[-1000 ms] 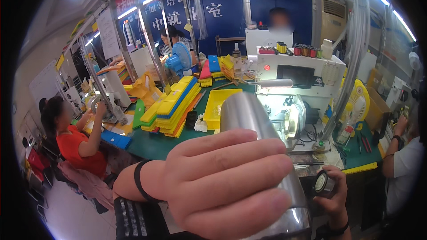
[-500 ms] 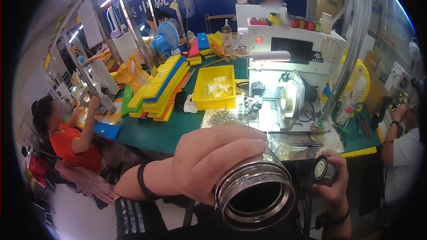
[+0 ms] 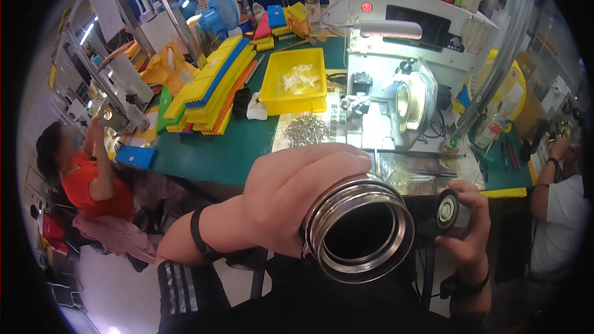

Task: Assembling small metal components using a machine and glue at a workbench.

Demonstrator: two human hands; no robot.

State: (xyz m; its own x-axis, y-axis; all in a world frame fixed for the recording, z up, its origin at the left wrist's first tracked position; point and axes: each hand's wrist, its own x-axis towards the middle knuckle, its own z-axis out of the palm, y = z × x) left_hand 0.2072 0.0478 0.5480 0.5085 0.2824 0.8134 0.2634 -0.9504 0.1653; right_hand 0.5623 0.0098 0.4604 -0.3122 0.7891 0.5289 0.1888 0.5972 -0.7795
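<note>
My left hand (image 3: 294, 195) is wrapped round a steel vacuum flask (image 3: 359, 235), tilted so that its uncovered mouth faces me. The inside of the flask looks dark, and what it contains cannot be made out. To the right, apart from the flask, my right hand (image 3: 473, 226) grips a round lid (image 3: 447, 210) between thumb and fingers. The lid's underside, a dark ring with a pale centre, is turned toward the flask. Both hands are in front of the workbench's near edge.
On the green bench (image 3: 207, 170) stand a yellow bin (image 3: 269, 96) with white pieces, stacked yellow trays (image 3: 213, 86), scattered small metal parts (image 3: 306, 130) and a lit white machine (image 3: 371, 49). A person in orange (image 3: 93, 182) sits at left; another in a white shirt (image 3: 560, 216) at right.
The view has tipped downward and the bench appears higher. The flask's mouth is turned slightly more rightward and the lid sits a little higher. Both hands keep their grips.
</note>
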